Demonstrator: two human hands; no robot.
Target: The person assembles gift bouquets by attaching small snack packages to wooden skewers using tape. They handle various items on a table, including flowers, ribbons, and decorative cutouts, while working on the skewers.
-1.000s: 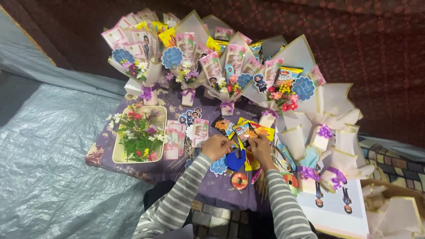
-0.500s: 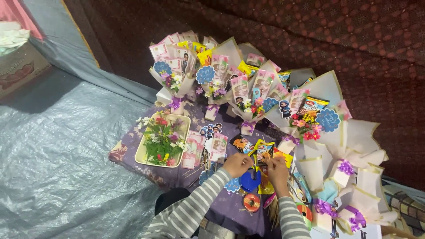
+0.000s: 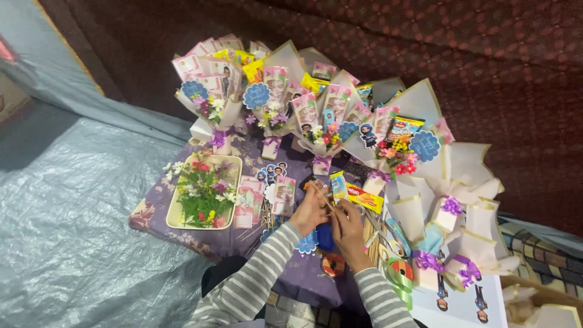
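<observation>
Left hand [image 3: 310, 209] and right hand [image 3: 349, 228] both pinch a thin wooden stick [image 3: 322, 195] over the purple cloth [image 3: 243, 234]; flower tray [image 3: 203, 191] left, wrapped bouquets [image 3: 316, 112] crowd behind, snack packet [image 3: 364, 197] just beside

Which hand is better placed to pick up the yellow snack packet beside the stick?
Probably the right hand: the yellow snack packet lies just beyond it, while the left hand holds the thin stick.

Purple-clothed low table [image 3: 159, 214] with flower tray [image 3: 203, 192], bouquets [image 3: 316, 115]
</observation>
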